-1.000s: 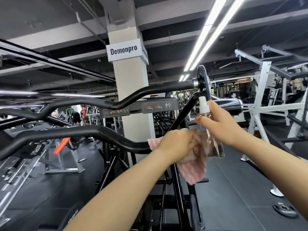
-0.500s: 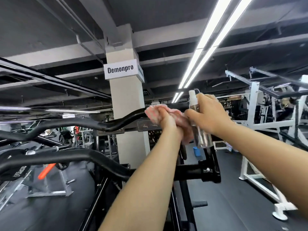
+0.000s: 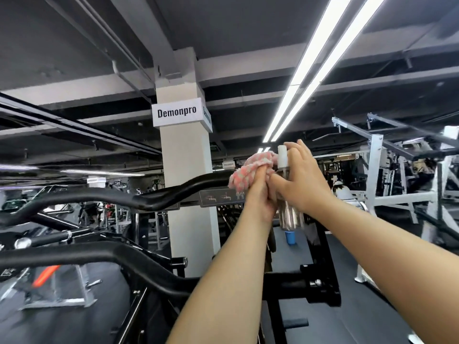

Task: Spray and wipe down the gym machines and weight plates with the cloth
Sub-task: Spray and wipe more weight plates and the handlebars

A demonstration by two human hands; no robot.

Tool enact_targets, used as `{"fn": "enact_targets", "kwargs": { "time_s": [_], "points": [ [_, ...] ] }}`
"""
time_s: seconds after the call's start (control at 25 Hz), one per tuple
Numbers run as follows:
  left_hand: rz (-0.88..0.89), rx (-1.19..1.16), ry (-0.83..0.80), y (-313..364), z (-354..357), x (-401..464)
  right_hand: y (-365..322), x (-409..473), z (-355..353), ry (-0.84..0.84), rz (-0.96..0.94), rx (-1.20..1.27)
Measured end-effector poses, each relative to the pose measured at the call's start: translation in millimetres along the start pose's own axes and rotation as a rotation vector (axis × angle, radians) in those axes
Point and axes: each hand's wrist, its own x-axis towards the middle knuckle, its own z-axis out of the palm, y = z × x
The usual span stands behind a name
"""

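- A person's left hand (image 3: 258, 192) bunches a pink-and-white cloth (image 3: 248, 171) in curled fingers, raised against the upper black bar (image 3: 173, 194) of a gym machine, apparently ready to wipe its right end.
- The right hand (image 3: 301, 180) wraps a clear spray bottle (image 3: 288, 207) upright just right of the cloth, one finger lifted over the white nozzle (image 3: 282, 156), seemingly poised to pump.
- Both hands touch, keeping spray and cloth together at the bar.
- A pillar marked "Demonpro" (image 3: 176, 112) stands beyond; white racks (image 3: 372, 170) line the far right.
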Motion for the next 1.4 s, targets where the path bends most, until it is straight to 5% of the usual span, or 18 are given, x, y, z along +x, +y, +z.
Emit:
{"fn": "enact_targets", "kwargs": {
  "time_s": [0.76,0.92,1.16,1.4],
  "points": [
    [-0.012,0.313,-0.048,3.8,-30.9,-10.0,0.2,-6.7,0.7,0.024,-0.027,0.017],
    [-0.055,0.186,-0.073,6.2,-37.7,-23.5,3.4,-5.1,1.7,0.005,-0.032,0.022],
    [-0.049,-0.169,0.113,19.9,-12.5,-25.2,10.6,-4.8,-8.6,-0.150,-0.078,0.036],
    [-0.028,-0.094,0.117,18.8,-17.4,-12.8,8.4,-4.0,-11.2,-0.182,-0.086,-0.020]
  ]
}}
